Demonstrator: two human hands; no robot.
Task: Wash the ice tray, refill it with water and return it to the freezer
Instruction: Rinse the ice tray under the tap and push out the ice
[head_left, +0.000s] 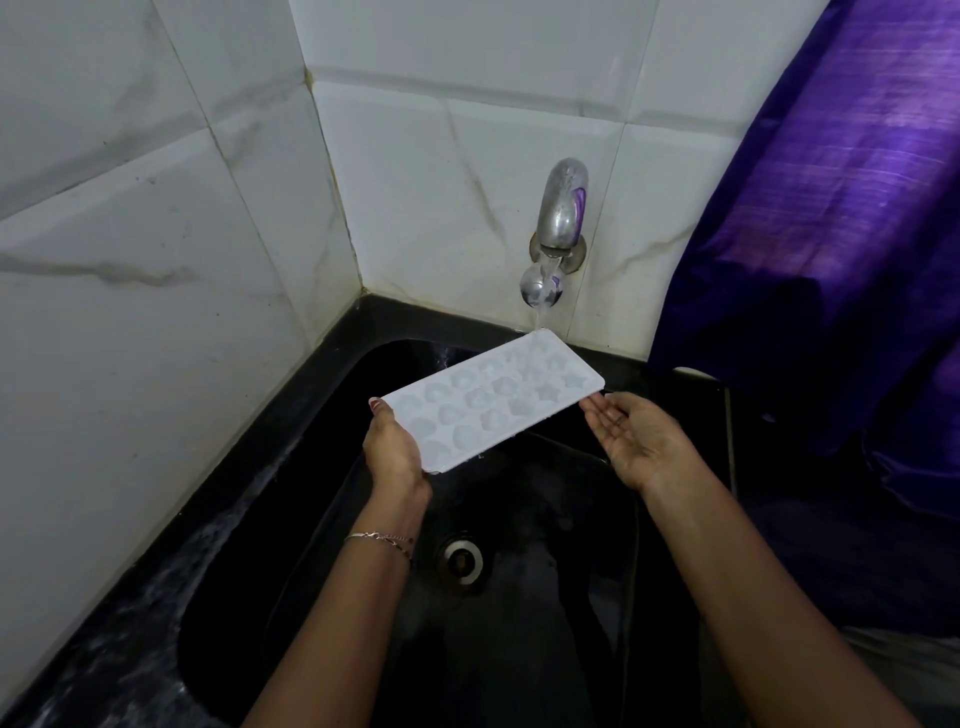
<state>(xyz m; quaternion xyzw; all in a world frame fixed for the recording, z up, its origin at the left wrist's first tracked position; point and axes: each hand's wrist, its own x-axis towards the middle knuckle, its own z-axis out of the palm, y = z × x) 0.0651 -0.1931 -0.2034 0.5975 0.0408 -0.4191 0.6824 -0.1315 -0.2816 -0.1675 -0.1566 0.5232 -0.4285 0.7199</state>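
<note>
Most left fingers (375, 405) hidden under ice tray (488, 400); sink (322, 467) dark

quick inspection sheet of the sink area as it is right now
surface: black sink, wet counter to its left, drain uncovered
job's things: white ice tray held over the sink, far end under water running from the tap
clutter: nothing seen
grippers: left hand grips the tray's near end; right hand open, palm up, fingertips at the tray's right edge
cables: nothing seen
surroundings: white marble-look wall tiles in a corner; purple cloth hanging at right
</note>
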